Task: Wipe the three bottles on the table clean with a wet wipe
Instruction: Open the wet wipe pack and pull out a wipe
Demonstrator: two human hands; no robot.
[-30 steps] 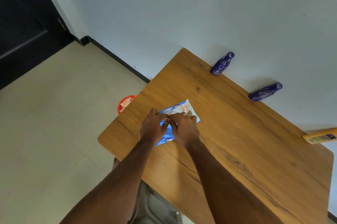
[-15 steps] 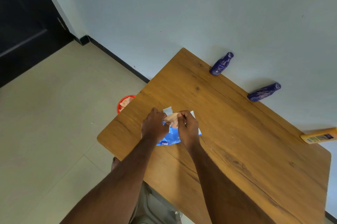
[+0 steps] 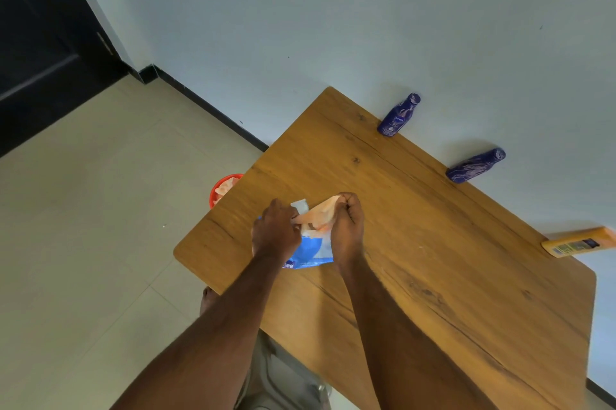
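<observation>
Pinching a pale orange wet wipe (image 3: 318, 214) at its upper end, the right hand (image 3: 346, 226) has its fingers curled tight around the sheet, which is drawn up out of the blue wipe packet (image 3: 311, 251). The left hand (image 3: 275, 233) rests on the packet's left part with fingers bent over its open flap, holding it down against the bench (image 3: 433, 259). Both hands work near the left edge of the bench, close to its near-left rounded corner.

Three bottles stand along the far edge, against the wall (image 3: 366, 26): a dark blue bottle (image 3: 398, 115) toward the far-left corner, a second dark blue bottle (image 3: 476, 165) to its right, and a yellow bottle (image 3: 580, 243) at the far-right edge, partly cut by the frame. All three are well apart from the hands and from each other. The wood-grain surface between the packet and the bottles is bare, as is the wide area to the right of the right forearm.

Below the left edge, a red bin (image 3: 224, 189) holding pale crumpled material sits on the tiled floor (image 3: 83, 209), partly hidden by the bench. A dark door (image 3: 40, 43) fills the far-left corner of the room.
</observation>
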